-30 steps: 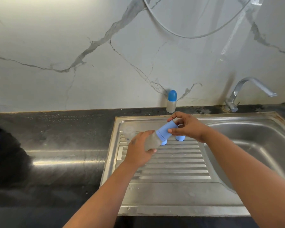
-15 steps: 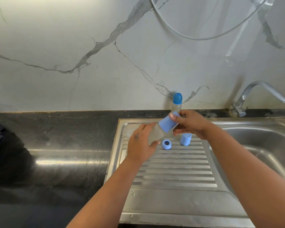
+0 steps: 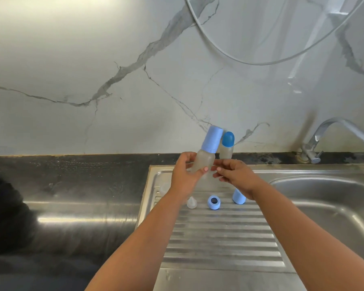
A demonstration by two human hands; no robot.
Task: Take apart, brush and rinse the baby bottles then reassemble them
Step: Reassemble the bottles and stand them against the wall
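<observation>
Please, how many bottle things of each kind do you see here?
Bottles with cap on: 2, held bottle, dark-capped bottle
Loose light blue caps: 1, cap
Blue rings: 1, ring
Clear teats: 1, teat
Total: 5

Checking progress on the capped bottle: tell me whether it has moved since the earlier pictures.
Yes. The capped bottle was tilted with its cap toward the tap; now it stands nearly upright in the left hand, cap up against the wall.

The capped bottle [image 3: 206, 156] now stands upright — right hand [image 3: 234, 175] off its cap.
</observation>
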